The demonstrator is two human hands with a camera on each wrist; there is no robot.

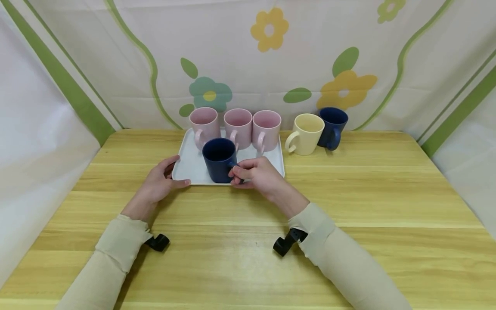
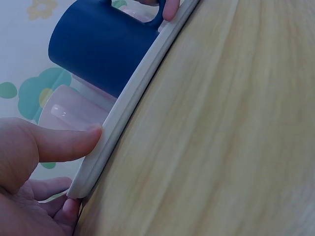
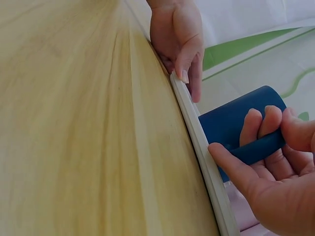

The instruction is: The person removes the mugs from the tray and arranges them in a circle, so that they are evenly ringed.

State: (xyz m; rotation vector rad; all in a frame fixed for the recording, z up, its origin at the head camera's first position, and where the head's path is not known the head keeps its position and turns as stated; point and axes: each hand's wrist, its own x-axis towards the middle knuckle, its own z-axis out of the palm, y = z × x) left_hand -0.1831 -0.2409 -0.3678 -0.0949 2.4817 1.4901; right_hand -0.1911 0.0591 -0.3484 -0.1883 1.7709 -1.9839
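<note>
A dark blue mug (image 1: 219,161) stands upright at the front of a white tray (image 1: 191,168), its handle to the right. My right hand (image 1: 257,174) grips that handle, fingers curled through it; in the right wrist view, one fingertip touches the tray's rim. At the tray's front left corner, my left hand (image 1: 160,178) holds the edge, thumb on the front rim and fingers around the side. Behind the blue mug, three pink mugs, the left one (image 1: 203,122), the middle one (image 1: 239,127) and the right one (image 1: 267,129), line the tray's back.
Right of the tray, a cream mug (image 1: 306,135) stands on the wooden table (image 1: 248,249). Another dark blue mug (image 1: 332,125) is just behind it, partly hidden. A white curtain (image 1: 240,51) with printed flowers hangs along the table's back edge.
</note>
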